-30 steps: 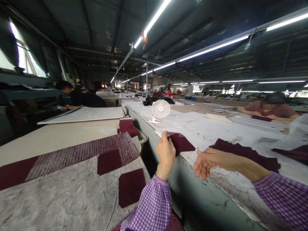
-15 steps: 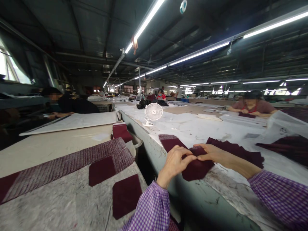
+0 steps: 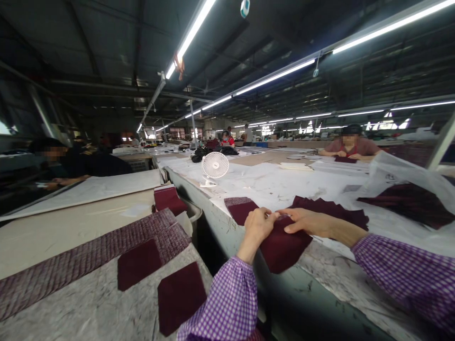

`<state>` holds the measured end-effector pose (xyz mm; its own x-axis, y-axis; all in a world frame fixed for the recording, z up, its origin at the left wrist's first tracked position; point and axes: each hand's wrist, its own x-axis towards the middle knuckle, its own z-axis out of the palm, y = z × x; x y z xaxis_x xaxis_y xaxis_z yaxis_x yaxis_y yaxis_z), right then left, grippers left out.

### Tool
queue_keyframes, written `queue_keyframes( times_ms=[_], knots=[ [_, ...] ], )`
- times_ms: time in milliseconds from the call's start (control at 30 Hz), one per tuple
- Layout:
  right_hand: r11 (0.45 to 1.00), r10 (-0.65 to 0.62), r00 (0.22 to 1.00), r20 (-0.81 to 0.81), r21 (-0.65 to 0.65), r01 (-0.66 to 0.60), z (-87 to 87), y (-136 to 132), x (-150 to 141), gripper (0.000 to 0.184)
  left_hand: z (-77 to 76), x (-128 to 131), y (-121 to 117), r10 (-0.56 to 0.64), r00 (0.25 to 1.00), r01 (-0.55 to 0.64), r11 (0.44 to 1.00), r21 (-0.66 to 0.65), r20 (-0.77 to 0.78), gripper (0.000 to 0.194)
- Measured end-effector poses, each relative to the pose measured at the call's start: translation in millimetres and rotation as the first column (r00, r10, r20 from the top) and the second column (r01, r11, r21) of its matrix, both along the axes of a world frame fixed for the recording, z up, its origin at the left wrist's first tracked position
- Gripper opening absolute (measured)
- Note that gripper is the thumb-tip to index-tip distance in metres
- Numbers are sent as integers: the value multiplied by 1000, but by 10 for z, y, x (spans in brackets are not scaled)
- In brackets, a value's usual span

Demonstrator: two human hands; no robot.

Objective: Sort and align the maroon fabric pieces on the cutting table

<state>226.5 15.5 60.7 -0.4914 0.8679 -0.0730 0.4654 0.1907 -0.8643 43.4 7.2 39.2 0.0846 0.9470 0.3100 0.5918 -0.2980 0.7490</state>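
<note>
Left hand point(image 3: 259, 226) and right hand point(image 3: 306, 220) pinch a maroon panel point(image 3: 286, 248) by its upper edge, likely to steady it; a second panel point(image 3: 241, 212) lies beyond the left.

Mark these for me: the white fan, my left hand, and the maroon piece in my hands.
White fan point(image 3: 215, 165): head view, on the round grille.
Left hand point(image 3: 258, 225): head view, on its back.
Maroon piece point(image 3: 286, 249): head view, middle of its face.

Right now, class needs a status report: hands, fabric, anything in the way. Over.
Left hand, right hand: pinching maroon fabric by its upper edge. Lower part uncovered. Nearby: loose piece beside left hand, white fan farther back.
</note>
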Motion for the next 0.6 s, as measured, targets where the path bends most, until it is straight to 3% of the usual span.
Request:
queue_keyframes(
  times_ms=[67,133,233,333,467,600],
  knots=[
    [998,28,999,-32,-50,-30,-15,4,8,63,3,-24,11,-2,998,3,999,-33,55,26],
    [997,-17,1000,8,-69,18,-42,19,15,70,-12,-19,25,-17,999,18,999,-50,31,21],
    [996,-93,985,145,2,93,-73,53,40,76,-75,40,36,-32,994,31,999,-10,-106,8],
    [994,-101,961,256,65,87,-44,76,96,75,-165,99,28,-14,971,38,995,95,-239,13],
    [979,-108,927,359,202,36,36,89,204,49,-256,108,13,-52,938,118,978,174,-344,21],
    [905,-41,882,469,392,-167,51,116,251,35,-290,88,16,-82,912,174,965,197,-403,25]
  ],
)
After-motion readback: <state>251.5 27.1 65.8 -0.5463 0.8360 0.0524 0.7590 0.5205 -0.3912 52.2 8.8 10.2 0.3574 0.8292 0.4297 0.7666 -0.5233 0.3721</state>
